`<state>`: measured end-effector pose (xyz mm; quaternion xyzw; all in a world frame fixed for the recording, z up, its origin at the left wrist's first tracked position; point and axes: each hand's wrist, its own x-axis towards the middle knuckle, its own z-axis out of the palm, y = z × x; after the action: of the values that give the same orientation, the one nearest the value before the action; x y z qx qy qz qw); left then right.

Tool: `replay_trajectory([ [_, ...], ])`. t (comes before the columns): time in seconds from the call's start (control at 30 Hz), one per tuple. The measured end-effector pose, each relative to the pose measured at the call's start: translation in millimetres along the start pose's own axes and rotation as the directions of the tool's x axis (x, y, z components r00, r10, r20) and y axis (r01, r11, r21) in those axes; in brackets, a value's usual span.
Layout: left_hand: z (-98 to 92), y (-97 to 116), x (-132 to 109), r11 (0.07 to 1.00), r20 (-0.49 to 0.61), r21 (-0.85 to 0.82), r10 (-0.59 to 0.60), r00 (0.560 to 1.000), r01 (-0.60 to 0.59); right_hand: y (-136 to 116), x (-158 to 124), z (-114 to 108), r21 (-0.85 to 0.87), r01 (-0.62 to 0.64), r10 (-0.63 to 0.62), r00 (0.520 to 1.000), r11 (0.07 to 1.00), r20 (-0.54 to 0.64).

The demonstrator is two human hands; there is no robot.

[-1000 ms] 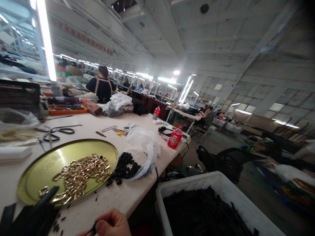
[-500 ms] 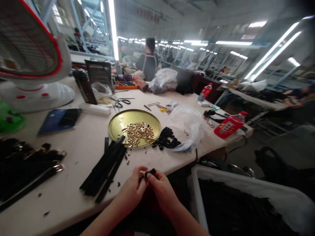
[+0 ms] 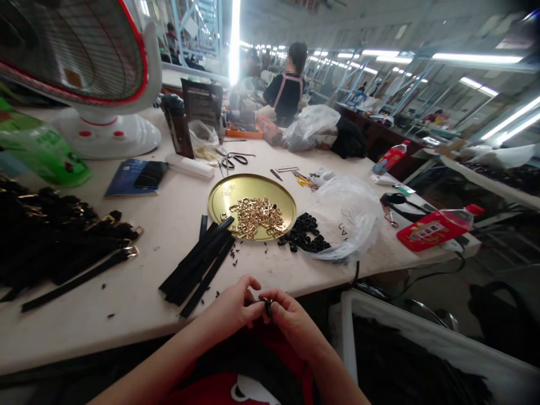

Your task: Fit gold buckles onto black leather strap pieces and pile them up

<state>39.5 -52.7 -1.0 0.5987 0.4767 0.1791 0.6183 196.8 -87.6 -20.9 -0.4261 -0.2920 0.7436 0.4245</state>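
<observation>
My left hand [image 3: 240, 302] and my right hand [image 3: 293, 320] meet just off the table's front edge. Both are closed on a small piece of black strap [image 3: 268, 307], pinched between thumbs and fingers; most of it is hidden. Left of them, flat black straps [image 3: 198, 264] lie in a loose bundle. Beyond is a round gold tray [image 3: 219, 194] with a heap of gold buckles [image 3: 257, 218] in it. Small black loops [image 3: 307, 233] are piled at the tray's right side, by the mouth of a clear plastic bag [image 3: 350, 216].
Straps with gold buckles [image 3: 63, 242] are heaped at the left, below a fan [image 3: 113, 138]. Scissors [image 3: 234, 159] lie behind the tray. A red bottle [image 3: 434, 228] lies at the right edge. A white bin [image 3: 348, 332] of black material stands right of my legs. A co-worker [image 3: 289, 90] is beyond the table.
The whole view has shifted, so the table's things appear further right and a little higher. My hands stay together on the black strap, which now shows less between the fingers.
</observation>
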Motion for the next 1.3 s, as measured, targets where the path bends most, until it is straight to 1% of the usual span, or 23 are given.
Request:
replay_trajectory([
  [0.1, -0.7, -2, -1, 0.992, -0.027, 0.118, -0.036, 0.999, 0.039, -1, -1, 2, -0.017, -0.059, 0.060, 0.998, 0.998, 0.032],
  [0.2, -5.5, 0, -3, 0.978, -0.057, 0.210, 0.001, 0.998, 0.011, -4, -1, 2, 0.007, -0.085, 0.085, 0.996, 0.996, 0.035],
  [0.23, -8.0, 2, -4, 0.972, -0.050, 0.235, 0.021, 0.999, -0.008, -4, -1, 1, 0.011, -0.077, 0.077, 0.997, 0.997, 0.030],
  [0.3, -13.6, 4, -7, 0.964, -0.010, 0.262, 0.040, 0.999, -0.036, -4, 0, 0, -0.026, -0.017, 0.017, 1.000, 1.000, -0.011],
  [0.37, -18.1, 5, -10, 0.964, 0.037, 0.261, 0.035, 0.999, -0.043, -2, 2, -1, -0.136, 0.060, -0.073, 0.993, 0.989, -0.093],
  [0.4, -19.4, 5, -11, 0.965, 0.043, 0.257, 0.034, 0.998, -0.044, -1, 3, 0, -0.204, 0.081, -0.110, 0.985, 0.976, -0.134],
  [0.47, -19.5, 5, -12, 0.967, 0.028, 0.251, 0.034, 0.999, -0.040, 2, 4, 3, -0.289, 0.093, -0.154, 0.968, 0.953, -0.199],
  [0.5, -18.5, 5, -13, 0.967, 0.019, 0.251, 0.032, 0.999, -0.036, 3, 5, 5, -0.292, 0.098, -0.166, 0.962, 0.951, -0.217],
  [0.6, -14.0, 3, -12, 0.965, 0.007, 0.262, 0.017, 1.000, -0.018, 7, 4, 9, -0.255, 0.106, -0.164, 0.962, 0.961, -0.219],
  [0.7, -12.8, -2, -11, 0.979, 0.023, 0.205, 0.008, 1.000, -0.013, 10, 1, 7, -0.298, 0.079, -0.135, 0.976, 0.951, -0.173],
  [0.8, -15.7, -11, -12, 0.994, 0.091, 0.106, -0.041, 0.995, 0.031, 13, -1, 3, -0.342, 0.070, -0.137, 0.975, 0.937, -0.173],
  [0.9, -15.8, -15, -14, 0.993, 0.132, 0.058, -0.107, 0.985, 0.100, 18, -2, 1, -0.415, 0.090, -0.187, 0.962, 0.906, -0.199],
  [0.97, -12.2, -14, -14, 0.989, 0.105, 0.079, -0.129, 0.986, 0.121, 22, -4, 2, -0.497, 0.112, -0.235, 0.953, 0.861, -0.192],
  [1.03, -7.5, -11, -14, 0.981, 0.068, 0.162, -0.119, 0.991, 0.106, 25, -6, 2, -0.543, 0.129, -0.255, 0.953, 0.830, -0.163],
  [1.1, -4.9, -8, -14, 0.967, 0.056, 0.246, -0.079, 0.995, 0.063, 26, -8, 2, -0.502, 0.118, -0.210, 0.969, 0.857, -0.130],
  [1.17, -6.4, -6, -14, 0.956, 0.059, 0.291, -0.043, 0.997, 0.024, 25, -8, 0, -0.435, 0.099, -0.160, 0.981, 0.895, -0.107],
  [1.23, -11.0, -3, -15, 0.947, 0.020, 0.323, -0.014, 1.000, 0.006, 22, -6, -2, -0.441, 0.115, -0.182, 0.977, 0.890, -0.113],
  [1.3, -15.3, -1, -16, 0.928, -0.056, 0.373, 0.037, 0.998, -0.013, 18, 1, -3, -0.513, 0.153, -0.250, 0.960, 0.844, -0.125],
])
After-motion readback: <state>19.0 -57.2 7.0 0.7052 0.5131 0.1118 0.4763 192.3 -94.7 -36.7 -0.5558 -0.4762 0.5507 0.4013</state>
